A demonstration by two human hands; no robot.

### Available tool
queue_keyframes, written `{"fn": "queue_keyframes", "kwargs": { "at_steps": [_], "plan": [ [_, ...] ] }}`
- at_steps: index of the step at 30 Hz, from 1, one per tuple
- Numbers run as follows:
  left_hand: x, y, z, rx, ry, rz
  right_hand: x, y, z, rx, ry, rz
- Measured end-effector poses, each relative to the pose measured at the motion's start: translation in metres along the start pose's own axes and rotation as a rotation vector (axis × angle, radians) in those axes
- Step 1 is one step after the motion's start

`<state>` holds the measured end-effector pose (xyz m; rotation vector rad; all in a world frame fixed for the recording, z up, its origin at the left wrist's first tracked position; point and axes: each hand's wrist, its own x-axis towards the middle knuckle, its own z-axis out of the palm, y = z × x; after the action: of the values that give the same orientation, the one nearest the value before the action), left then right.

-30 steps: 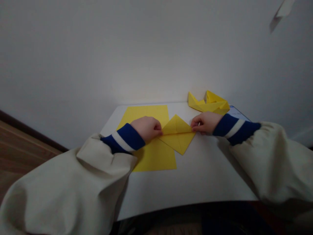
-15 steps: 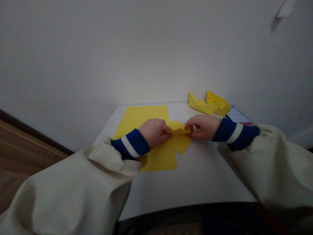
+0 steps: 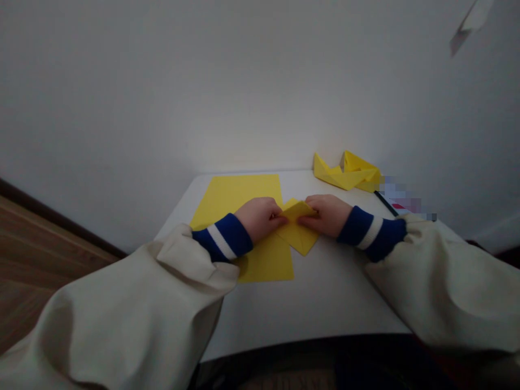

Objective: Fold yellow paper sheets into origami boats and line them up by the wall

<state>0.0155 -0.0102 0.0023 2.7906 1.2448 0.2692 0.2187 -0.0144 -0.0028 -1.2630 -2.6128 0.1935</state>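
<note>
1. Near the middle of the frame, your left hand (image 3: 262, 218) is pinching the left side of the folded yellow paper (image 3: 303, 242) between thumb and fingers. Your right hand (image 3: 330, 215) is gripping its right side in the same way.
2. You are apparently shaping the fold with both hands, so matching the pressure left and right is likely to be serving you better than pulling harder on one side.
3. Lining up the edges before you are pressing any crease down is probably paying off; thin paper like this is inclined to skew or buckle.
4. The folded paper is showing a raised ridge between your thumbs, with a point facing the lower part of the frame. Your fingers are hiding its side corners.
5. Its left part is overlapping the right edge of a flat yellow sheet (image 3: 235, 192), which is lying on the white surface (image 3: 325, 295).
6. Toward the upper right, a yellow paper shape (image 3: 345, 177) with pointed peaks is standing.
</note>
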Motion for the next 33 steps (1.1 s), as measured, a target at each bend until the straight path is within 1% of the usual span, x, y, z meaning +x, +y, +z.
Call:
{"fn": "queue_keyframes", "kwargs": {
  "at_steps": [3,6,10,13,15,17,19,22,27,33],
  "plan": [
    [0.001,-0.002,0.001,-0.048,-0.007,-0.094,0.001,0.001,0.001,0.075,-0.035,0.121],
    [0.000,-0.004,0.002,-0.106,-0.019,-0.138,0.001,0.005,0.003,0.208,-0.075,0.174],
    [-0.001,-0.006,0.005,-0.194,-0.021,-0.149,0.000,0.010,0.007,0.348,-0.092,0.158],
    [-0.001,-0.009,0.008,-0.247,-0.032,-0.115,0.001,0.010,0.007,0.397,-0.111,0.125],
    [-0.001,-0.011,0.009,-0.258,-0.027,-0.058,0.002,0.007,0.006,0.374,-0.103,0.128],
    [0.000,-0.012,0.010,-0.253,-0.022,-0.008,0.003,0.003,0.004,0.314,-0.103,0.164],
    [0.000,-0.012,0.010,-0.250,-0.028,-0.002,0.003,0.001,0.001,0.257,-0.126,0.206],
    [-0.001,-0.011,0.008,-0.252,-0.043,-0.058,0.003,0.000,-0.003,0.216,-0.158,0.238],
    [-0.003,-0.011,0.007,-0.278,-0.085,-0.138,0.001,0.010,-0.005,0.185,-0.205,0.268],
    [-0.003,-0.012,0.009,-0.265,-0.081,-0.194,-0.001,0.018,-0.010,0.141,-0.252,0.327]
  ]
}}
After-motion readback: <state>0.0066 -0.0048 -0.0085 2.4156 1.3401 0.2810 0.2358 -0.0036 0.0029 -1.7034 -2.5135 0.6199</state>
